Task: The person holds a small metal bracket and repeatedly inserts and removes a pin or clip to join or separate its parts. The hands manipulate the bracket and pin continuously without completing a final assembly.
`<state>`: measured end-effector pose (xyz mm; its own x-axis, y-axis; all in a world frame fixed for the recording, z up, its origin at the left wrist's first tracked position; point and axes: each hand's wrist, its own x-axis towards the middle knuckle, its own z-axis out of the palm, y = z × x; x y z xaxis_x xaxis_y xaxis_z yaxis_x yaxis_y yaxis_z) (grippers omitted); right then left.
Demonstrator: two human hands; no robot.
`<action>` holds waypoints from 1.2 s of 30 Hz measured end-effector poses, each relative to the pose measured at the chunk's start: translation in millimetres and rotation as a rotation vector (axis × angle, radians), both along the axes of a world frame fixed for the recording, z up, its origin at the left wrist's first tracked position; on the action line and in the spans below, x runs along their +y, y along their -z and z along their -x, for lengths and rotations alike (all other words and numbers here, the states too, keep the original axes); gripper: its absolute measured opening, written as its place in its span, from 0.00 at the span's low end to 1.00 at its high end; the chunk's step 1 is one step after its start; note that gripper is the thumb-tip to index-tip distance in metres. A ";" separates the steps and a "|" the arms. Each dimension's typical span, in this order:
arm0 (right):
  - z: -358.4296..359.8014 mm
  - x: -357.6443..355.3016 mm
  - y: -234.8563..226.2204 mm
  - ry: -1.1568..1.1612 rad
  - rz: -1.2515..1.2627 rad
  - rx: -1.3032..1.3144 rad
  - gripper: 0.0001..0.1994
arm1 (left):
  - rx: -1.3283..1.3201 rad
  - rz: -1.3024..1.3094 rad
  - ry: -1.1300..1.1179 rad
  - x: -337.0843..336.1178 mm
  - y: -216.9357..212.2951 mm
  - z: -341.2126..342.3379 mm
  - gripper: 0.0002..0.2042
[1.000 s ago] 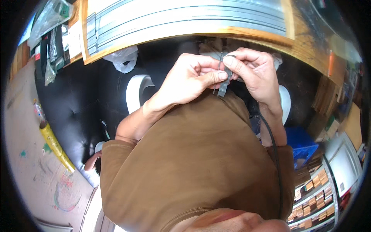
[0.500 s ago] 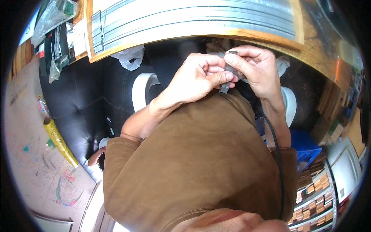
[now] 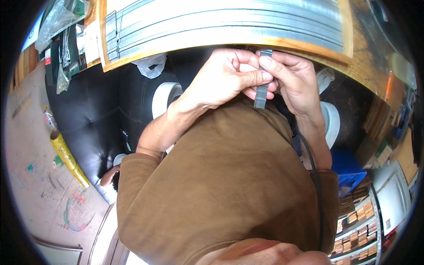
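Observation:
A short grey segmented strip (image 3: 260, 100), perhaps of thin pieces side by side, is held upright in front of my chest. My left hand (image 3: 225, 81) pinches its middle between thumb and fingers. Higher up, my right hand (image 3: 297, 84) grips the same strip, its thumb pressed on the front near the upper end. Both ends of the strip show, while the middle is partly covered by my fingers. Just beyond my hands lies a wood-framed board (image 3: 318, 49) bearing long grey strips (image 3: 221, 28) in rows.
A white plastic bag (image 3: 151, 65) hangs under the table's edge. Black padded seating (image 3: 88, 115) is on the left, beside a yellow roll (image 3: 68, 159). To the right are a blue bin (image 3: 346, 172) and a shelf of wooden pieces (image 3: 360, 221). Another person's arm (image 3: 109, 176) shows at lower left.
The grey strip has turned its broad face into view, showing more of its length. My hands have shifted slightly, both still gripping it.

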<state>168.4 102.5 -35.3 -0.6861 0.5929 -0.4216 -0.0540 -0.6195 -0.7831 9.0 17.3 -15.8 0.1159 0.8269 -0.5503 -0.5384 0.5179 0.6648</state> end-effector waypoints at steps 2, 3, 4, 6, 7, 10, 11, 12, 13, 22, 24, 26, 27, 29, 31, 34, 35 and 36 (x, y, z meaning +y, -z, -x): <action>2.4 -2.2 0.4 0.024 0.035 0.029 0.08 | 0.011 -0.012 0.028 1.8 0.8 4.0 0.10; 3.9 -3.4 -0.2 0.043 0.047 0.032 0.08 | 0.033 -0.024 0.050 3.3 -0.5 6.7 0.10; 5.6 -4.6 -1.1 0.061 0.058 0.035 0.08 | 0.055 -0.037 0.072 4.1 -1.0 8.0 0.10; 6.6 -4.7 -1.7 0.070 0.055 0.038 0.07 | 0.048 -0.054 0.046 4.1 -1.5 6.4 0.10; 6.2 -4.3 -1.5 0.063 0.040 0.035 0.07 | 0.045 -0.063 0.033 4.0 -1.5 5.4 0.10; 6.8 -5.6 0.1 0.069 0.032 0.033 0.07 | 0.043 -0.075 0.018 2.2 0.0 3.5 0.10; 7.1 -5.4 0.4 0.075 0.035 0.034 0.07 | 0.049 -0.074 0.015 2.2 -0.4 3.1 0.10; 7.4 -4.9 0.5 0.070 0.045 0.048 0.06 | 0.055 -0.074 0.012 1.9 -1.1 2.6 0.10; 7.4 -4.3 0.6 0.066 0.055 0.062 0.06 | 0.061 -0.074 0.009 1.7 -1.6 2.2 0.10; 10.9 -8.0 -1.5 0.107 0.100 0.037 0.07 | 0.037 -0.040 0.047 -2.4 -1.1 5.4 0.10; 8.9 -8.3 -0.3 0.092 0.095 0.044 0.07 | 0.030 -0.023 0.060 -0.4 -3.6 6.0 0.10; 6.9 -6.4 -3.3 0.061 0.063 0.028 0.07 | 0.004 -0.020 0.048 -0.3 -3.2 4.9 0.10; 5.7 -5.7 -5.2 0.046 0.065 0.013 0.07 | -0.019 -0.026 0.029 -1.5 -1.0 3.3 0.10; 3.0 -4.6 -8.5 0.018 0.068 -0.019 0.07 | -0.037 -0.028 0.009 -2.3 0.3 2.0 0.10; -0.7 -6.7 0.3 0.030 0.068 0.010 0.08 | -0.024 -0.020 0.003 -2.8 -0.3 2.0 0.10; 0.1 -6.1 3.8 0.028 0.073 0.048 0.08 | -0.025 -0.029 0.006 -2.9 2.0 2.8 0.09; 1.1 -5.6 4.1 0.025 0.076 0.061 0.09 | -0.009 -0.025 0.004 -2.6 0.6 2.6 0.09; 1.6 -5.3 4.2 0.023 0.077 0.060 0.09 | 0.007 -0.020 0.002 -1.9 -2.2 1.5 0.09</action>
